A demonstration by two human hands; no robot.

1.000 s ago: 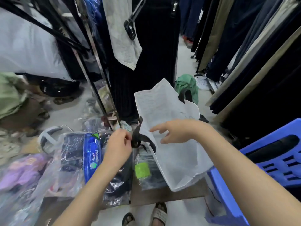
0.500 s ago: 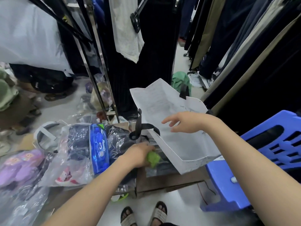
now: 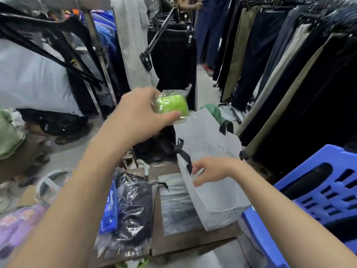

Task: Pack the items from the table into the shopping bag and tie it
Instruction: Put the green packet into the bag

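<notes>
You see a matt white woven-looking bag, glossy clear plastic wrap around the green item, crinkled shiny film on the dark packets, a dull wooden surface, and a smooth blue plastic stool.

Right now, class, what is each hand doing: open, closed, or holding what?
Left hand: closed on the green wrapped item, raised above the table.
Right hand: fingers at the white shopping bag opening; grip cannot be told.

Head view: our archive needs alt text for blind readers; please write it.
A left hand holds a green packet above a white bag whose mouth the right hand holds open on a table. Wrapped goods lie on the table beside the bag, amid clothes racks.
</notes>
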